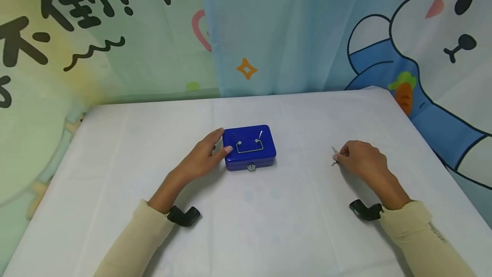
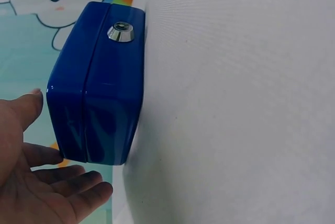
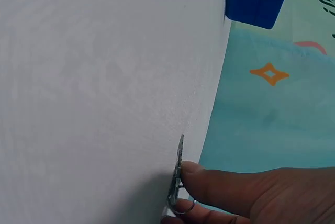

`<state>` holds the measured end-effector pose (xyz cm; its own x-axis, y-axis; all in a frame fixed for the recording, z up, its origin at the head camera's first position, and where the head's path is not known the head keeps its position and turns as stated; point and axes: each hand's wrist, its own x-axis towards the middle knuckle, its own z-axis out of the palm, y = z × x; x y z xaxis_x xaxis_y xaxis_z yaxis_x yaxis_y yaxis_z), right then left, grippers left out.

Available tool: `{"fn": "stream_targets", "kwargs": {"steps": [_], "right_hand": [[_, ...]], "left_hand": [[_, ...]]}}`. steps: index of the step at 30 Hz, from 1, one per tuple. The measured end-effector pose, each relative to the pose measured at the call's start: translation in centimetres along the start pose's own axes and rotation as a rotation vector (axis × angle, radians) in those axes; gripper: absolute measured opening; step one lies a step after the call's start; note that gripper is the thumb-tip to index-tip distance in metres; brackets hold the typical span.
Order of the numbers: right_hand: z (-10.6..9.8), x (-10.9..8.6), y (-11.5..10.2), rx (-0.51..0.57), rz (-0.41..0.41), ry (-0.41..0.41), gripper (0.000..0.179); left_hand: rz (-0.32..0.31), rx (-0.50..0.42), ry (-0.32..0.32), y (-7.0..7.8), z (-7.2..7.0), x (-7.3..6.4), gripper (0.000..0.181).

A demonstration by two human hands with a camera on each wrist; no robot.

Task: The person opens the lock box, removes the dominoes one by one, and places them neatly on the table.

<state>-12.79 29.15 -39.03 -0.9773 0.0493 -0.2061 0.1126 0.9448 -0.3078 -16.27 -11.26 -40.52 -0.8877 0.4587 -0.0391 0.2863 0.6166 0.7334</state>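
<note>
A blue metal cash box (image 1: 246, 134) lies closed on the white-covered table, its wire handle (image 1: 250, 151) folded flat on the lid. On its front is a silver lock (image 2: 121, 32). My left hand (image 1: 200, 157) is at the box's left side, thumb and fingers spread, with the fingertips right by the back left corner. Away to the right, my right hand (image 1: 363, 159) pinches a small metal key (image 3: 179, 153) on a thin ring (image 3: 183, 212) between thumb and fingers, low over the cloth. The key's tip points away from the hand, and the fingers hide part of it.
White cloth (image 1: 269, 225) covers the table. Behind it hangs a printed curtain (image 1: 276, 33) with a cartoon rabbit and lettering. Black wrist cameras (image 1: 184, 216) sit at both cuffs.
</note>
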Motion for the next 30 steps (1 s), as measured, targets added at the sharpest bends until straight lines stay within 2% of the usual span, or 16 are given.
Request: {"fn": "stream_targets", "kwargs": {"steps": [9,13,24,30], "right_hand": [[-0.2,1.1,0.6,0.154,0.046,-0.132,0.035],[-0.4,1.3,0.9,0.207,0.067,-0.161,0.037],[-0.5,1.2,1.5,0.338,0.044,-0.143,0.032],[-0.3,0.9,1.4,0.515,-0.005,-0.134,0.037]], "left_hand": [[-0.004,-0.021,-0.002,-0.3,-0.2,0.0,0.071],[-0.007,-0.02,-0.005,-0.2,-0.2,-0.1,0.072],[-0.009,-0.054,-0.009,-0.3,0.1,0.1,0.075],[-0.021,-0.055,-0.018,-0.2,0.3,0.1,0.076]]}}
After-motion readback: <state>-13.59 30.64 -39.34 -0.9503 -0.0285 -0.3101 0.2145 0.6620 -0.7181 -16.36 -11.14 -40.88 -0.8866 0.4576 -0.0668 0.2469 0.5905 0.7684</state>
